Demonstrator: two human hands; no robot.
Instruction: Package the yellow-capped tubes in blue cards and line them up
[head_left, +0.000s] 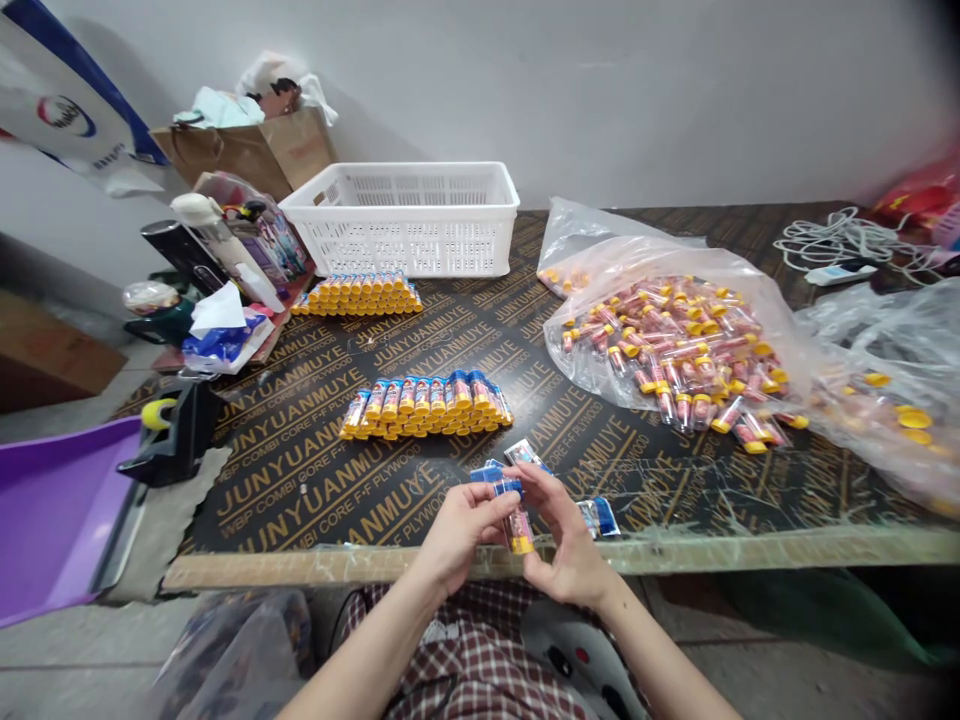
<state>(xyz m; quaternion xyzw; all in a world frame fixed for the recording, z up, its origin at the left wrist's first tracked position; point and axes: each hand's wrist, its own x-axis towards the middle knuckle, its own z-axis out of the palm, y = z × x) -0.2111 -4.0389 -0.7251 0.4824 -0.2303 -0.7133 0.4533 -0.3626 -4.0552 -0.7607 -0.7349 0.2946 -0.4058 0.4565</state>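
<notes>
Cardboard stood in box form at our far left, behind a purple tray. A tape dispenser sat near the left end of the counter. Farther back we had a black flask and a white flask, with a paper bag behind them. A white basket stood near the wall, and just in front of it lay a back pile of tubes, yellow ends toward us. A front pile lay closer to us.

Our left hand, at the counter's front edge, had its thumb and fingers pinched on the upper, blue part of a tube. That tube was between our hands, yellow end toward us. A blue strip showed just above the left hand. The fingers of our right hand curved around the tube's right side; we could not tell whether they gripped it. A wrapper lay just beside that hand.

Farther right, we saw loose tubes in an open clear bag, some spilling out, then a tangled cable at the back and a second bag.
</notes>
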